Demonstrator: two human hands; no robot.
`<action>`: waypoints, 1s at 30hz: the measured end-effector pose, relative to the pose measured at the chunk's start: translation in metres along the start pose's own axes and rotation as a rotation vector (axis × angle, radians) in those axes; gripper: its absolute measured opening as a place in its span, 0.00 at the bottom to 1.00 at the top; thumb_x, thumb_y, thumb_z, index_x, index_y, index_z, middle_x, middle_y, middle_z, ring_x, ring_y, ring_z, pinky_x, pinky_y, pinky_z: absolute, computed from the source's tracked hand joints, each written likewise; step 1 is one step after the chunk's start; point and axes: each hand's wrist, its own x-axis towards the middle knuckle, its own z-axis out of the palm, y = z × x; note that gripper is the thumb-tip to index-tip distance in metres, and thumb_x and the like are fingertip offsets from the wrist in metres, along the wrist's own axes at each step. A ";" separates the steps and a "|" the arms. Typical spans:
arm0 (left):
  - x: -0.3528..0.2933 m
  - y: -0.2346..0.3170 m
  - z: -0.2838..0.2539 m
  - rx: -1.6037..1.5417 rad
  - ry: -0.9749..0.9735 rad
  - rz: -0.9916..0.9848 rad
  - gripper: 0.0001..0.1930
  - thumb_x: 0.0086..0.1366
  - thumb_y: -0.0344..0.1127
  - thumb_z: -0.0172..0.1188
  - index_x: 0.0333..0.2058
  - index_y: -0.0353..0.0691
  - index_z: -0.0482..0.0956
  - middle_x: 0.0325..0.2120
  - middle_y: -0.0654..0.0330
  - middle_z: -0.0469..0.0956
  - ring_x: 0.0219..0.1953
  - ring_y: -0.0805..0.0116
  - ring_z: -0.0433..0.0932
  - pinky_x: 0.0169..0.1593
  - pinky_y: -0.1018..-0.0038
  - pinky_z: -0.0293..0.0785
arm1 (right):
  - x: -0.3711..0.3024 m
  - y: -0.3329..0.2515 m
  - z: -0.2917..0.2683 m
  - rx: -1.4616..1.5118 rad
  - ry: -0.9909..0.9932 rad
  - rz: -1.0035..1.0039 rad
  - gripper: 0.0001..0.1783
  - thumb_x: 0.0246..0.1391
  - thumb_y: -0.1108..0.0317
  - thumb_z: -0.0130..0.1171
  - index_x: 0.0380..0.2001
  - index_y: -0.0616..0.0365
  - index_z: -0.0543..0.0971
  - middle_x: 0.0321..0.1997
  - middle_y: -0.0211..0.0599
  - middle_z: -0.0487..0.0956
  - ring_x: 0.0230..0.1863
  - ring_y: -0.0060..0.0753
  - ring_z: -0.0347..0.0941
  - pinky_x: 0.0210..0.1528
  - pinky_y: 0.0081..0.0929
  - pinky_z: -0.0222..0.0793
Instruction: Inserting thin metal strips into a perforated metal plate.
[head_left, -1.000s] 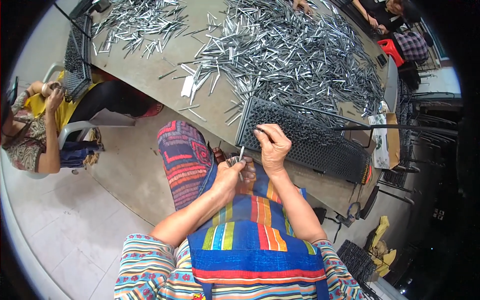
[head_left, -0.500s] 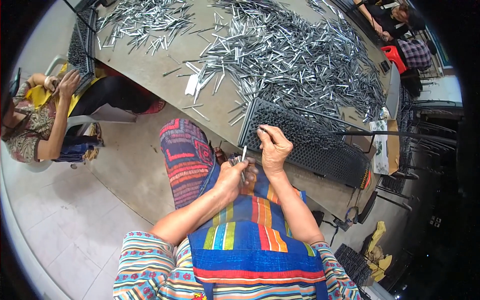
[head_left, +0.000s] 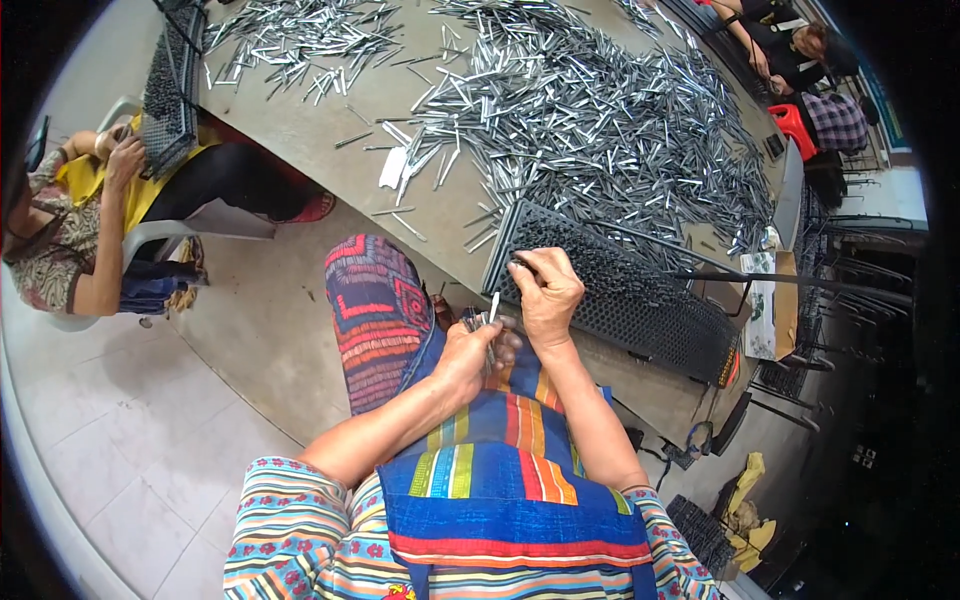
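Observation:
My left hand (head_left: 470,362) is closed round a small bunch of thin metal pieces (head_left: 493,312). One pale, silvery piece sticks up past the thumb. My right hand (head_left: 550,300) has its thumb and forefinger pinched on a small dark piece, mostly hidden by the fingers. Those fingertips are over the left end of a black rack (head_left: 640,305), a long tray full of small round holes, many with dark tips standing in them. The rack lies tilted along the near edge of the table, beside a large heap of slim grey metal pieces (head_left: 600,130).
The table (head_left: 300,140) carries a smaller heap (head_left: 300,45) at far left and a white tag (head_left: 393,167). An open carton (head_left: 785,300) stands right of the rack. At left a seated person holds another black rack (head_left: 168,100). A second person sits far right near a red container (head_left: 795,130).
My right fingertips have shifted slightly left over the rack's end. My left hand keeps its bunch almost in place. The person at left has lowered a raised hand beside their rack.

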 end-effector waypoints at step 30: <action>0.007 0.012 0.006 0.096 -0.034 0.118 0.04 0.63 0.25 0.53 0.36 0.33 0.76 0.24 0.56 0.79 0.22 0.68 0.78 0.23 0.75 0.76 | -0.018 -0.014 -0.030 0.536 -0.316 0.713 0.04 0.49 0.78 0.58 0.30 0.67 0.79 0.22 0.33 0.79 0.17 0.18 0.71 0.17 0.18 0.68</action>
